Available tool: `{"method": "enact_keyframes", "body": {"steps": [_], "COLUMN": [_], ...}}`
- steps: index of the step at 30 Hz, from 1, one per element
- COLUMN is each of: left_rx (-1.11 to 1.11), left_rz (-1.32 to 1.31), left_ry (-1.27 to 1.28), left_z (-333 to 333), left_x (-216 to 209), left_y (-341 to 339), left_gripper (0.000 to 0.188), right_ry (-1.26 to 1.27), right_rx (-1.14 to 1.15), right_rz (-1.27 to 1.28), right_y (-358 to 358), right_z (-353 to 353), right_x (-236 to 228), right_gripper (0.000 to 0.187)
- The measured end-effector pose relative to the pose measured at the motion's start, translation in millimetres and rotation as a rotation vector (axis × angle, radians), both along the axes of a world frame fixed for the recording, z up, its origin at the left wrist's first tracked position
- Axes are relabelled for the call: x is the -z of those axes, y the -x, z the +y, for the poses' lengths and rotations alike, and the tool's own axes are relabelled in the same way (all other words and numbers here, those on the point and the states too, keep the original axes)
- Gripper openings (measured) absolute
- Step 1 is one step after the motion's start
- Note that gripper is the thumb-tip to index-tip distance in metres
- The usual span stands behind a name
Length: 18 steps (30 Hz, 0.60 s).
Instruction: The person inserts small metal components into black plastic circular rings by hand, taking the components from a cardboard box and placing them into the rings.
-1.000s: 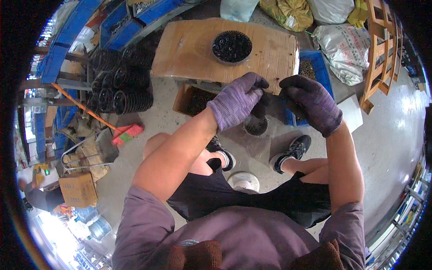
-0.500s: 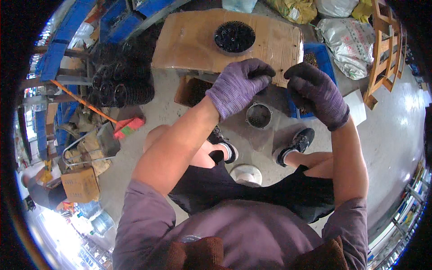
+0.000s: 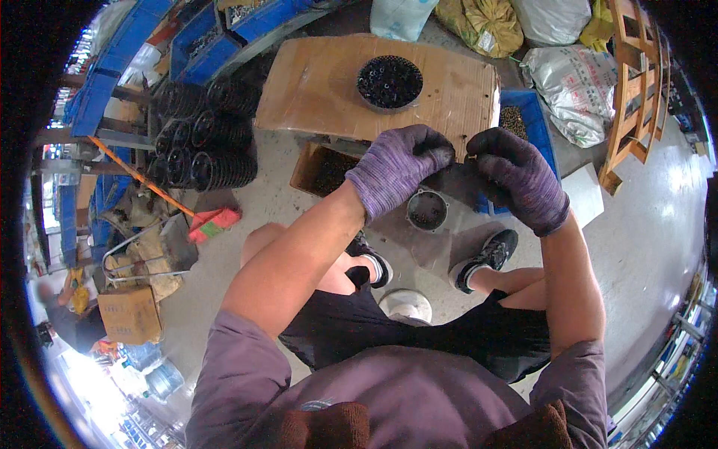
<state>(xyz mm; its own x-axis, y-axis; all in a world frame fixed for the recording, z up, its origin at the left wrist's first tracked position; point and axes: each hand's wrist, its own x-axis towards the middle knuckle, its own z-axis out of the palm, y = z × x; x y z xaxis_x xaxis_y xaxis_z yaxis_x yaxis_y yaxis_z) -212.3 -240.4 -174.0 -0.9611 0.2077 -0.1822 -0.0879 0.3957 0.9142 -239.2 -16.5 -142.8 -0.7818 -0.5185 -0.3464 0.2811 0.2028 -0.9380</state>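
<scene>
My left hand (image 3: 400, 170), in a purple knit glove with dark fingertips, is closed in a pinch near the front edge of the cardboard-covered surface (image 3: 314, 90). What it holds, if anything, is too small to make out. My right hand (image 3: 522, 178), gloved the same way, faces it across a small gap. Between its thumb and forefinger is a tiny brass-coloured piece (image 3: 471, 157). Farther off on the cardboard stands a round dish (image 3: 389, 110) filled with small black ring-like parts. Beneath the hands, a round metal container (image 3: 427, 209) with small dark contents sits on the floor.
Right of the surface stands a blue bin (image 3: 552, 146) of brass-coloured parts. A cardboard box (image 3: 303, 176) of small dark parts is below it at left. Black ring stacks (image 3: 224, 170), a red-headed broom (image 3: 213, 223), sacks (image 3: 572, 90) and a wooden pallet (image 3: 632, 112) surround the area.
The whole view has tilted slightly, so the surroundings sit lower in the picture. A tiny brass-coloured piece now shows at my right fingertips. Both hands stay close together near the cardboard's edge.
</scene>
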Motion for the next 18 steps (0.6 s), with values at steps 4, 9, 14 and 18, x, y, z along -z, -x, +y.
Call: {"method": "enact_keyframes", "body": {"steps": [4, 9, 14, 18], "left_rx": [0.003, -0.021, -0.047, -0.06], "left_rz": [0.004, -0.135, -0.244, -0.054], "left_ry": [-0.038, -0.25, -0.379, -0.212], "left_z": [0.9, 4.3, 6.2, 8.0], "left_x": [-2.8, 1.6, -0.7, -7.1], "left_y": [-1.3, -5.4, -6.5, -10.1], "left_gripper": [0.03, 0.026, 0.025, 0.023], "right_ry": [-0.03, -0.038, -0.031, -0.007], "right_rx": [-0.018, -0.042, -0.015, 0.027], "right_rz": [0.039, 0.062, 0.083, 0.062], "right_y": [0.2, -1.2, -1.9, -2.7], "right_z": [-0.2, -1.7, -4.2, -7.0], "right_x": [-0.3, 4.6, 8.0, 9.4], "right_gripper": [0.019, 0.017, 0.015, 0.016]}}
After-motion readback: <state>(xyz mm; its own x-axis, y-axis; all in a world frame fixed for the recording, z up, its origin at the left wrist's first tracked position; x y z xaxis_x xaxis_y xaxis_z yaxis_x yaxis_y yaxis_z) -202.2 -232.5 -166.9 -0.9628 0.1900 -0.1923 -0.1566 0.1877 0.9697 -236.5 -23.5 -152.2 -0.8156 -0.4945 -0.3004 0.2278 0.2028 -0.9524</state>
